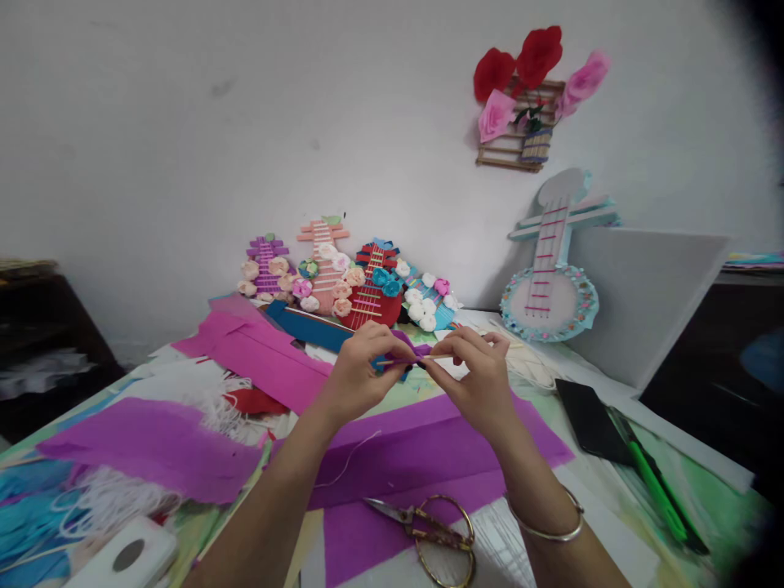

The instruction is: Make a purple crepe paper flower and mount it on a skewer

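Over the middle of the table, my left hand (pixel 361 371) pinches a thin wooden stick (pixel 437 357) near its left part. My right hand (pixel 476 377) is closed on the same stick from the other side, the fingertips of both hands close together. A small piece of purple crepe paper (pixel 401 338) sits around the stick between them; the fingers partly hide it. Beneath my hands lie wide sheets of purple crepe paper (pixel 422 445), with a loose white thread (pixel 350 459) on top. Gold-handled scissors (pixel 438 529) rest partly open on the paper in front.
Pink paper (pixel 257 351), white yarn (pixel 116 498) and a white device (pixel 126 555) lie left. A black phone (pixel 591 420) and green cutter (pixel 658 490) lie right. Decorated paper lutes (pixel 367 302) and a larger white-blue one (pixel 551 298) stand by the wall.
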A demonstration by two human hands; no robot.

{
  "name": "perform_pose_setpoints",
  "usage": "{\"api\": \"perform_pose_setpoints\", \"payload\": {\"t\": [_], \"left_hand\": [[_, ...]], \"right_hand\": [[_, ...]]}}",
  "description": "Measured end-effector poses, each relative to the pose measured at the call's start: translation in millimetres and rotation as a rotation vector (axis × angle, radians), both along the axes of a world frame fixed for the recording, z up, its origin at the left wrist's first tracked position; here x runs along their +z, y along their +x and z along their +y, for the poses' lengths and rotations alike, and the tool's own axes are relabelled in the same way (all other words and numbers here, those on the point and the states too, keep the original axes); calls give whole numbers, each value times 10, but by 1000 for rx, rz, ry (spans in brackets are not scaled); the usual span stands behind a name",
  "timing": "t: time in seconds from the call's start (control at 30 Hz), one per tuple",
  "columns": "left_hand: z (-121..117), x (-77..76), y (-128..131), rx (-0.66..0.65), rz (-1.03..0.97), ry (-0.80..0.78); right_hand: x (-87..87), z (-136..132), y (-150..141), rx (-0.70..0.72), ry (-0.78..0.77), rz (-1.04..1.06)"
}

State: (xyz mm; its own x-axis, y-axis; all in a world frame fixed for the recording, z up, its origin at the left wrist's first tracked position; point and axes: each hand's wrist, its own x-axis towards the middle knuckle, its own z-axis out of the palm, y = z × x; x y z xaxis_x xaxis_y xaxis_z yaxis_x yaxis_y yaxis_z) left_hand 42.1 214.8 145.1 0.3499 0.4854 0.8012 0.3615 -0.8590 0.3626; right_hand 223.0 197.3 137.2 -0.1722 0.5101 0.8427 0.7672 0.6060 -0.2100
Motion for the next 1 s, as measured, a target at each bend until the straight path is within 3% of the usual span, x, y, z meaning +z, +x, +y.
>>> {"api": "perform_pose_setpoints", "payload": {"t": [0.3, 0.57, 1.0], "left_hand": [[-55, 25, 30, 210, 208, 76], [-63, -98, 164, 457, 467, 74], [-63, -117, 185, 549, 499, 89]], "right_hand": [[-41, 3, -47, -47, 46, -51], [-101, 5, -130, -158, 11, -104], [-112, -1, -147, -171, -47, -150]]}}
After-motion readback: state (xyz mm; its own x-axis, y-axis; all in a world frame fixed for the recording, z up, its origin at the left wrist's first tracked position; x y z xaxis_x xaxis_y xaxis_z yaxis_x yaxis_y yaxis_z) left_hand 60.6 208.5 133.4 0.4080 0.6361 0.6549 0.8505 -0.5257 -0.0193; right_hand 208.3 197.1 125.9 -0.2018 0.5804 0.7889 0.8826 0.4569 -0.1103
